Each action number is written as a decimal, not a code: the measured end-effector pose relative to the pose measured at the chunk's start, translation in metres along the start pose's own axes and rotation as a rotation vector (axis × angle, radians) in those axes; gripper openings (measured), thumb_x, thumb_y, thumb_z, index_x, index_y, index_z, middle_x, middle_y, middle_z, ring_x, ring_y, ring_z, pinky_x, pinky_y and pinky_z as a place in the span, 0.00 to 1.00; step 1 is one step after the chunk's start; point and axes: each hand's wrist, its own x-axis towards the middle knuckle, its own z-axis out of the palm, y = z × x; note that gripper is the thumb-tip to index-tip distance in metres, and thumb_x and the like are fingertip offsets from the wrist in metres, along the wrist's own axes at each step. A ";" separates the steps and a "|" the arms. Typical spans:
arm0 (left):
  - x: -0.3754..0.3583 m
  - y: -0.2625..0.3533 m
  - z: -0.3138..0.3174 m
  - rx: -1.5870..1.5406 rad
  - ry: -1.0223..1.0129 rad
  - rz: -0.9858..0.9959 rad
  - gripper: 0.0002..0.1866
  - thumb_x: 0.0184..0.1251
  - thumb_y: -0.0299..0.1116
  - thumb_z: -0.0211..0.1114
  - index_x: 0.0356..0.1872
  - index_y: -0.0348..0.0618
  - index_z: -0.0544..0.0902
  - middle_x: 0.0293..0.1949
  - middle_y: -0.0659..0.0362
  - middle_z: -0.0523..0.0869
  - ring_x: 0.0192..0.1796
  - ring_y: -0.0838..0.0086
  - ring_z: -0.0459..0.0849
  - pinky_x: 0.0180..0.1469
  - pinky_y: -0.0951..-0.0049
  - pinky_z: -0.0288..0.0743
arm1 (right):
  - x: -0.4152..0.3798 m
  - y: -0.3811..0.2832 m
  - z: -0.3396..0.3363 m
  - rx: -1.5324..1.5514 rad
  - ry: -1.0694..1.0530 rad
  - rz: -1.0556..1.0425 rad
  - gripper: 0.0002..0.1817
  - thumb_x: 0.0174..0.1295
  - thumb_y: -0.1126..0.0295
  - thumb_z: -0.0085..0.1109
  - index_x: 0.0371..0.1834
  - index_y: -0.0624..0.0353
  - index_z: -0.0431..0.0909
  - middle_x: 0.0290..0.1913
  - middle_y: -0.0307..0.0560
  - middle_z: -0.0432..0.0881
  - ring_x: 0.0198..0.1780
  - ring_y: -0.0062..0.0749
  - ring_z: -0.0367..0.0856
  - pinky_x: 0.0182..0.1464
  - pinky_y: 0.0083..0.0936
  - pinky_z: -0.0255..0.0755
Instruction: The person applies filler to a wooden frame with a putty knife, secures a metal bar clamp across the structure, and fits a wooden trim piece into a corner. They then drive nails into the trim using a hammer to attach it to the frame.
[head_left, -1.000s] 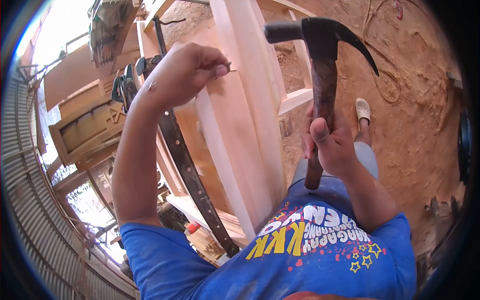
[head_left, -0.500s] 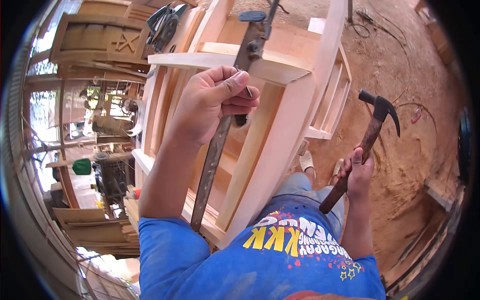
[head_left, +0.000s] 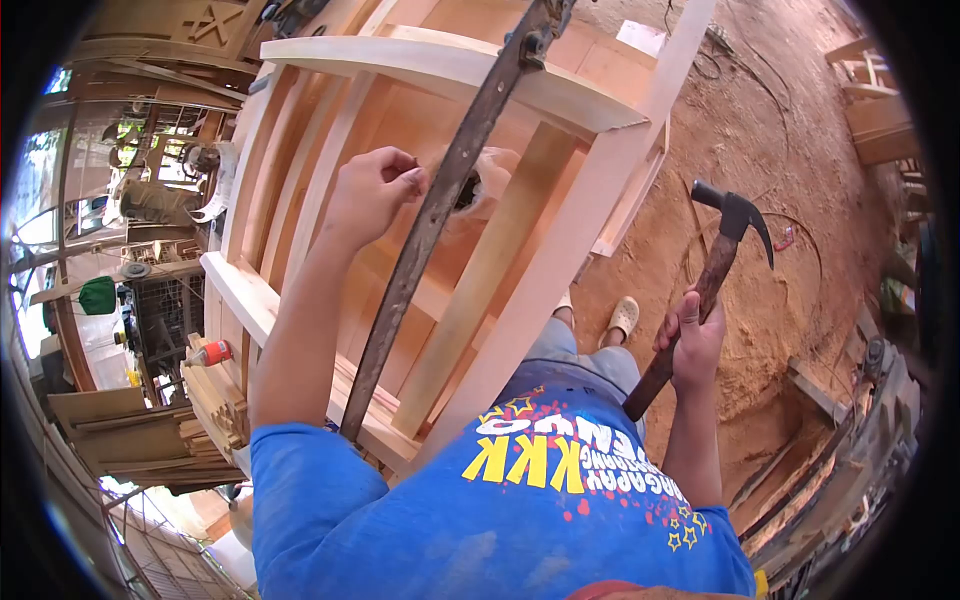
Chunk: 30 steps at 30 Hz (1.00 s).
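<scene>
My right hand (head_left: 692, 345) is wrapped round the wooden handle of a claw hammer (head_left: 716, 262), whose dark head points up and away from me. My left hand (head_left: 380, 190) is raised over a pale wooden frame (head_left: 545, 335), thumb and fingertips pinched together; whatever they hold is too small to make out. Beside that hand, a long metal bar clamp (head_left: 425, 235) lies slantwise across the frame. Behind the bar, a clear plastic bag (head_left: 490, 180) with something dark in it sits inside the frame.
Wood pieces and a red-capped bottle (head_left: 215, 352) are at the left. Carved panels (head_left: 200, 25) stand at the upper left. Cables lie on the sawdust-covered ground (head_left: 770, 340) at the right, near a pair of light clogs (head_left: 624, 315).
My left hand has moved left, off the clamp bar; the thin metal piece seen in its fingers is no longer visible. The view has shifted, and my right hand still holds the hammer.
</scene>
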 end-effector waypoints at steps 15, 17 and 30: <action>0.090 -0.111 0.070 0.814 -0.071 0.187 0.21 0.68 0.41 0.61 0.56 0.41 0.85 0.53 0.39 0.88 0.58 0.47 0.88 0.59 0.53 0.83 | -0.014 0.005 -0.011 -0.043 0.053 -0.004 0.23 0.76 0.50 0.61 0.52 0.59 0.67 0.23 0.36 0.70 0.18 0.19 0.70 0.21 0.19 0.70; 0.092 -0.113 0.076 0.854 -0.082 0.197 0.21 0.68 0.40 0.60 0.57 0.42 0.84 0.54 0.38 0.88 0.59 0.46 0.87 0.60 0.52 0.83 | -0.016 0.005 -0.012 -0.063 0.055 -0.014 0.23 0.76 0.50 0.61 0.51 0.59 0.68 0.23 0.36 0.70 0.18 0.18 0.70 0.21 0.19 0.70; 0.079 -0.062 0.030 0.043 -0.328 -0.355 0.16 0.63 0.27 0.71 0.49 0.29 0.85 0.39 0.51 0.89 0.43 0.68 0.89 0.44 0.68 0.81 | -0.019 0.004 -0.019 -0.078 0.039 -0.043 0.24 0.75 0.48 0.63 0.50 0.59 0.70 0.22 0.34 0.71 0.18 0.17 0.70 0.21 0.18 0.70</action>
